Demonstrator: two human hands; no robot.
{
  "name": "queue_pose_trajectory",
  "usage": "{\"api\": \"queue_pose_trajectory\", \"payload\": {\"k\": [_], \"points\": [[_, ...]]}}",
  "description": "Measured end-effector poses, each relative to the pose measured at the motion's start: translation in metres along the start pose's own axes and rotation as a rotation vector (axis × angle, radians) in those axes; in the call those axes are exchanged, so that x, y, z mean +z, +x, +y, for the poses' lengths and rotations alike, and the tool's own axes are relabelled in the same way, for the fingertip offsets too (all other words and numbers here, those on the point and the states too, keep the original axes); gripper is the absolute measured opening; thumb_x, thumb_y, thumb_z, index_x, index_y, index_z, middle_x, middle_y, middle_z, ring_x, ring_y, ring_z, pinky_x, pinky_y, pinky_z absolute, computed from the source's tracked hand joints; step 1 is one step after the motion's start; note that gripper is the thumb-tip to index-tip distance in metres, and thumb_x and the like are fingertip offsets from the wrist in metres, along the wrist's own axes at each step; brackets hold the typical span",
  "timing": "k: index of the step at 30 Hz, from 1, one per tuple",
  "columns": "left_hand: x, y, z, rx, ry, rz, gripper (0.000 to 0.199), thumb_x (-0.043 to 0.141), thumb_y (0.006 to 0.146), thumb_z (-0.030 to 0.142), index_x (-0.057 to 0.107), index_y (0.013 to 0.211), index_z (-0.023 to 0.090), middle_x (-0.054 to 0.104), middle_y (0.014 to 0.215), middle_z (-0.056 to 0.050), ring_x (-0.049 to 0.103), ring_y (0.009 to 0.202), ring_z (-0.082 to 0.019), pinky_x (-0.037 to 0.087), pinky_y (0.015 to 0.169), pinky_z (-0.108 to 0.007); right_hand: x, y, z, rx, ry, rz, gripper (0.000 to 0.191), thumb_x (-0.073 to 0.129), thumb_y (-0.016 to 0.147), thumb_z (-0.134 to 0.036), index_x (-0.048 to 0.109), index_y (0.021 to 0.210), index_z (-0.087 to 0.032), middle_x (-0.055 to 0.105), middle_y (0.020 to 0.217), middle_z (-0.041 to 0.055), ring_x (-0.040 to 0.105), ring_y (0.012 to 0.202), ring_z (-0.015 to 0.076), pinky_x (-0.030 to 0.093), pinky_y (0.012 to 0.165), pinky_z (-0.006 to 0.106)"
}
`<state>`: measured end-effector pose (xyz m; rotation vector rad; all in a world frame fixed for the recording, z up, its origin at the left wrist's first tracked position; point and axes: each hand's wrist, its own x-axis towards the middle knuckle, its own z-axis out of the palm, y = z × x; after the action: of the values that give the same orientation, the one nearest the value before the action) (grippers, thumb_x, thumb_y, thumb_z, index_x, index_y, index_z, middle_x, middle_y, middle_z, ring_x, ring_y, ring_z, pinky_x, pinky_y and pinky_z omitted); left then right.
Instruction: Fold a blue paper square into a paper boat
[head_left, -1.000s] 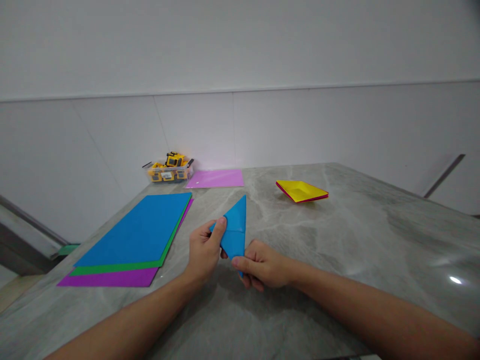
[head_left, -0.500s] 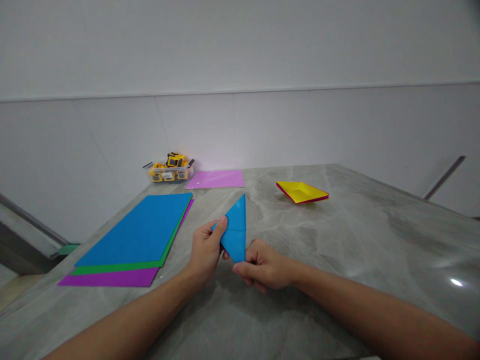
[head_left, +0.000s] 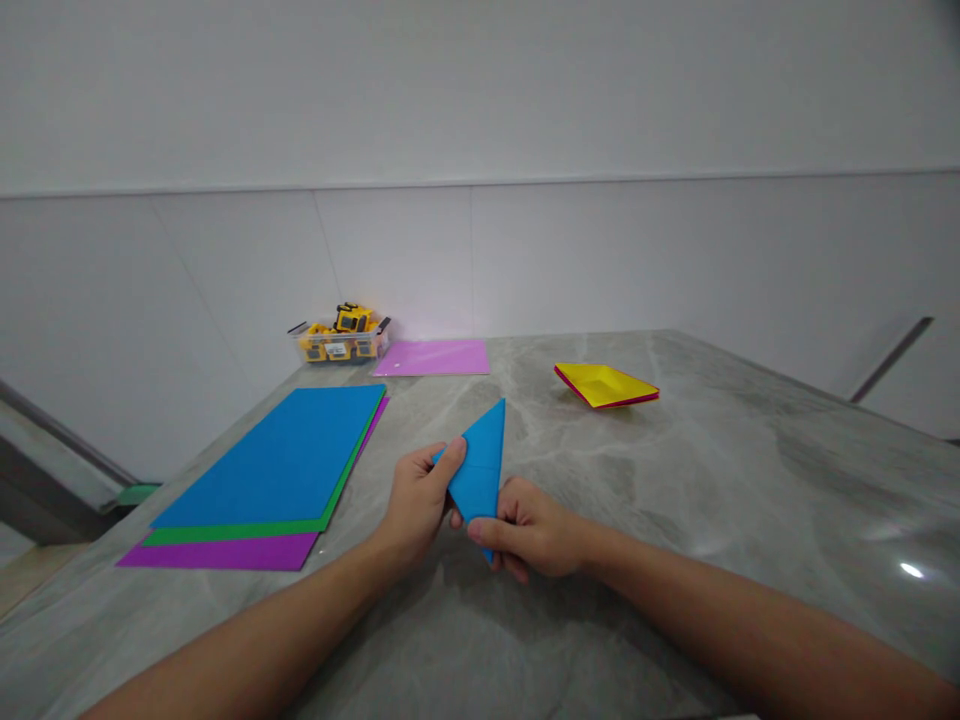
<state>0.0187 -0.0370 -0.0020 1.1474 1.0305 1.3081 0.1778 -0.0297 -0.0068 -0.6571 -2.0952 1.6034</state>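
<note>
A folded piece of blue paper (head_left: 484, 455), roughly triangular with a crease across it, is held up above the table between both hands. My left hand (head_left: 420, 495) grips its left side, thumb on the near face and fingers behind. At the lower right edge my right hand (head_left: 529, 530) pinches the paper between thumb and curled fingers. A small blue tip pokes out below the right thumb. Part of the paper's back and the fingers behind it are hidden.
Blue, green and purple sheets (head_left: 277, 460) lie stacked on the grey marbled table (head_left: 675, 510) at left. Folded yellow and red paper (head_left: 606, 385) rests at right. Pink sheets (head_left: 431, 357) and a clear box (head_left: 337, 345) of yellow toy vehicles stand by the wall.
The blue paper has shifted slightly right and tilted. My right thumb now lies across its lower part, with a tip showing below. My left hand has moved a little to the right.
</note>
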Motion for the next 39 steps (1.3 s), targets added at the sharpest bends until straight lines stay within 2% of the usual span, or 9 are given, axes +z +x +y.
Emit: {"api": "queue_pose_trajectory", "payload": {"k": [4,6,9,14,18,24,29,35,39], "points": [[-0.001,0.002,-0.001,-0.037,-0.068,-0.034,0.045,0.064,0.078,0.056,0.048,0.061,0.017,0.048,0.039,0.006,0.039,0.028,-0.006,0.029,0.029,-0.016,-0.001,0.000,0.000,0.003,-0.027,0.020,0.051,0.051,0.085,-0.058,0.054,0.057,-0.016,0.048,0.042,-0.0041,0.042,0.034,0.0061,0.034,0.038,0.018],[-0.002,0.003,0.000,0.011,-0.078,-0.001,0.038,0.070,0.075,0.051,0.054,0.079,0.017,0.051,0.043,0.008,0.042,0.027,-0.007,0.030,0.028,-0.016,-0.001,0.001,0.001,0.001,-0.039,0.049,0.052,0.050,0.085,-0.058,0.054,0.056,-0.016,0.048,0.043,-0.0034,0.041,0.034,0.0061,0.033,0.038,0.019],[-0.004,0.005,0.002,-0.006,-0.089,-0.036,0.046,0.075,0.071,0.044,0.056,0.103,0.016,0.056,0.049,0.008,0.046,0.030,-0.009,0.035,0.029,-0.018,-0.002,0.003,0.004,-0.011,-0.031,0.064,0.051,0.052,0.084,-0.059,0.054,0.058,-0.015,0.050,0.046,-0.0027,0.042,0.036,0.0065,0.032,0.038,0.019],[-0.007,0.010,0.001,0.014,-0.112,0.000,0.034,0.074,0.072,0.043,0.056,0.074,0.014,0.057,0.048,0.004,0.049,0.036,-0.007,0.040,0.036,-0.017,-0.002,0.006,0.003,0.015,-0.010,0.189,0.052,0.049,0.084,-0.061,0.051,0.057,-0.016,0.045,0.043,-0.0041,0.039,0.035,0.0063,0.030,0.038,0.019],[-0.009,0.010,0.002,0.086,-0.146,0.092,0.034,0.073,0.073,0.044,0.053,0.077,0.016,0.062,0.052,0.003,0.056,0.039,-0.011,0.046,0.040,-0.020,-0.004,0.008,0.002,0.022,-0.103,0.355,0.054,0.043,0.088,-0.059,0.051,0.056,-0.017,0.043,0.040,-0.0037,0.038,0.036,0.0071,0.029,0.039,0.020],[-0.006,0.009,0.009,-0.045,-0.254,0.008,0.033,0.081,0.065,0.034,0.061,0.081,0.013,0.069,0.070,-0.001,0.066,0.058,-0.014,0.057,0.051,-0.025,-0.006,0.009,0.006,-0.063,-0.227,0.500,0.057,0.039,0.091,-0.058,0.041,0.049,-0.019,0.037,0.040,-0.0038,0.034,0.040,0.0076,0.026,0.042,0.022],[-0.004,0.009,0.009,-0.144,-0.362,-0.081,0.030,0.076,0.071,0.039,0.059,0.076,0.015,0.067,0.066,0.000,0.062,0.053,-0.011,0.055,0.049,-0.022,-0.001,0.010,0.005,-0.036,-0.075,0.361,0.045,0.043,0.090,-0.054,0.052,0.064,-0.017,0.044,0.044,-0.0048,0.037,0.039,0.0078,0.029,0.041,0.020],[-0.003,0.004,-0.005,-0.059,0.042,-0.090,0.046,0.068,0.073,0.056,0.050,0.058,0.017,0.050,0.043,0.004,0.044,0.035,-0.008,0.037,0.033,-0.020,0.003,0.008,0.002,0.011,-0.029,0.189,0.043,0.044,0.091,-0.047,0.048,0.061,-0.018,0.044,0.043,-0.0046,0.037,0.037,0.0076,0.029,0.039,0.020],[-0.001,-0.001,-0.007,-0.065,0.103,-0.147,0.053,0.058,0.075,0.064,0.043,0.052,0.020,0.040,0.038,0.006,0.036,0.032,-0.007,0.035,0.033,-0.021,0.000,0.005,0.000,0.004,0.031,0.143,0.048,0.045,0.090,-0.054,0.045,0.057,-0.018,0.040,0.039,-0.0059,0.032,0.034,0.0063,0.027,0.037,0.019]]}}
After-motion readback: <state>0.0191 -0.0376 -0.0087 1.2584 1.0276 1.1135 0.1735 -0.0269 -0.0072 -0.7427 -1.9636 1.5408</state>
